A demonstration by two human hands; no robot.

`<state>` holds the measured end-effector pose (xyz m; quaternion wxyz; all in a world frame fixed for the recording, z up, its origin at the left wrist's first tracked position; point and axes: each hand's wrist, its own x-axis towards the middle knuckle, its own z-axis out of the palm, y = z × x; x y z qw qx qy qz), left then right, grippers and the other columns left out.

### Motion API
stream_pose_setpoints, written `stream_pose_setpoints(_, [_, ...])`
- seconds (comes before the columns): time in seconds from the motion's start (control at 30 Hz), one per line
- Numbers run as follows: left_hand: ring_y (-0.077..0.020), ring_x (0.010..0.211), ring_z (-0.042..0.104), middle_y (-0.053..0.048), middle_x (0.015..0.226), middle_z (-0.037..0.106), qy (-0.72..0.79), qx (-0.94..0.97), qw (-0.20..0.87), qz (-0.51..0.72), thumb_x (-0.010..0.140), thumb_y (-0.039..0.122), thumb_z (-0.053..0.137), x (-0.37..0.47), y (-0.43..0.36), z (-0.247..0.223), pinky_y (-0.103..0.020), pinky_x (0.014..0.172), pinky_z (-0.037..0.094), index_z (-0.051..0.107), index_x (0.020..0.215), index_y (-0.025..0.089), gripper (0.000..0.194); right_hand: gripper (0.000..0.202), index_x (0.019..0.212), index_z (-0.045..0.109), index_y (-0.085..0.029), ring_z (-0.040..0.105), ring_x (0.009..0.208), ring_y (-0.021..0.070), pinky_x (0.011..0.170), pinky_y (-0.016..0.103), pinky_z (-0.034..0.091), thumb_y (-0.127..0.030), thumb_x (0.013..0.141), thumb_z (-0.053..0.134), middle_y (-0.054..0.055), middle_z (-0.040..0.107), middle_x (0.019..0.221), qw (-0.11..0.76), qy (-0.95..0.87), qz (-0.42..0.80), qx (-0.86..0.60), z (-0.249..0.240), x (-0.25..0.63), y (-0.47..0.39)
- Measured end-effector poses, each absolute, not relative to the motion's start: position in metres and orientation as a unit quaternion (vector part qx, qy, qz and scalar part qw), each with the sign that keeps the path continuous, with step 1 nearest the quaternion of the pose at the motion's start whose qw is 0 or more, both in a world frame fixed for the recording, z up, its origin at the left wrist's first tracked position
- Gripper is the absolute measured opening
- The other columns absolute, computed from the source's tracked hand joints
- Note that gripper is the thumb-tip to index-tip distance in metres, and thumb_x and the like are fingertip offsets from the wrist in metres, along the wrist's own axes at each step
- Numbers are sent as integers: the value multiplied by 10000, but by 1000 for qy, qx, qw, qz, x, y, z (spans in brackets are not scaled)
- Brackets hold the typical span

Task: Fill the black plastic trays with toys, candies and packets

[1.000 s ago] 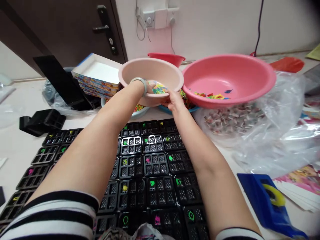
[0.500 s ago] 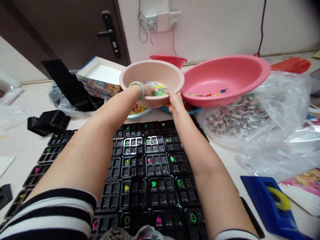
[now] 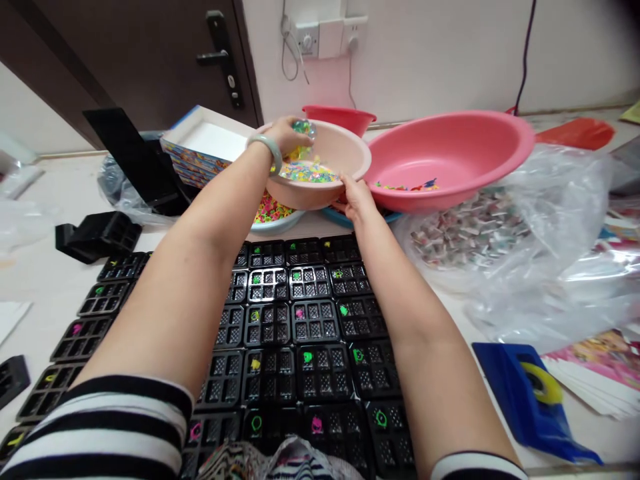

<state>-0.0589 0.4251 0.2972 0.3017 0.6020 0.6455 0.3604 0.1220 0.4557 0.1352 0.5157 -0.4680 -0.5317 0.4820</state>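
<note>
My left hand (image 3: 286, 135), with a pale bangle (image 3: 273, 152) at the wrist, is raised over the left side of a beige basin (image 3: 305, 197). Its fingers are closed around a handful of small shiny coloured pieces (image 3: 303, 128), blue, green and yellow. More such pieces (image 3: 313, 173) lie in the bottom of the basin. My right hand (image 3: 356, 197) grips the basin's front right rim, thumb on top. Below both forearms stand rows of black compartment trays (image 3: 315, 320), many with one small green, yellow or pink piece in a corner compartment.
A large pink basin (image 3: 450, 160) stands right of the beige one. Beneath the beige basin is a light blue bowl (image 3: 273, 227) of colourful rings. Left are stacked printed boxes (image 3: 193, 157). Right lie a clear bag (image 3: 470, 230) of small packets and a blue tape dispenser (image 3: 525, 400).
My left hand has risen out of the pieces in the beige basin, up and slightly left, with a handful in it. The right hand stays on the rim.
</note>
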Motion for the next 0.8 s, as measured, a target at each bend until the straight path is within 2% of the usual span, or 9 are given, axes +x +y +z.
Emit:
stream_pose_setpoints(0.1, [-157,952,663,-36,1122,694,622,569,363,396,997,241,680,-64,408,312,-332,885,510,510,1406,186,446,487,1254,558,-306,644,1092,244,808,408,620,-640,901,589,111,629,1309,496,-497,530,-476,137,130,434])
stream_pose_setpoints(0.17, [-127,843,653,-12,1060,676,586,550,418,424,1028,289,638,-66,388,319,-249,768,466,484,1378,198,393,518,1302,564,-305,648,1136,249,841,399,617,-658,923,569,115,626,1330,509,-520,502,-468,136,139,410])
stream_pose_setpoints(0.23, [-97,733,620,5,979,649,531,535,472,458,1032,248,622,-64,361,318,-198,669,389,475,1341,187,348,545,1361,557,-308,649,1160,242,864,377,612,-654,940,567,109,619,1340,532,-546,454,-462,136,149,378])
stream_pose_setpoints(0.3, [-86,687,612,6,928,637,488,531,508,471,1010,143,613,-56,329,305,-191,647,380,487,1313,162,328,557,1417,540,-326,660,1141,221,858,340,610,-637,955,574,91,611,1352,534,-575,433,-444,139,157,343])
stream_pose_setpoints(0.4, [-119,737,663,-25,910,672,492,507,567,423,944,43,640,-38,283,265,-270,751,505,566,1195,115,271,572,1452,541,-351,684,1046,191,803,298,611,-612,949,620,61,631,1318,488,-618,460,-409,143,161,297])
stream_pose_setpoints(0.57, [-100,707,636,5,813,688,537,445,614,370,805,15,761,-19,242,172,-263,785,525,647,1056,117,294,503,1241,707,-273,674,917,197,735,321,618,-490,799,808,54,702,1152,410,-626,497,-440,119,150,262])
stream_pose_setpoints(0.67, [-91,696,630,24,774,685,551,401,632,370,736,-18,768,-16,238,131,-230,749,520,646,1010,123,332,395,1144,731,-257,673,873,185,696,313,610,-403,783,791,37,722,1065,381,-554,557,-487,94,144,256])
stream_pose_setpoints(0.8, [-80,625,599,38,689,655,551,368,657,361,709,5,817,-9,234,109,-208,684,509,636,937,129,316,231,1019,729,-237,669,837,135,664,239,582,-270,791,750,2,737,990,371,-445,625,-524,74,144,253])
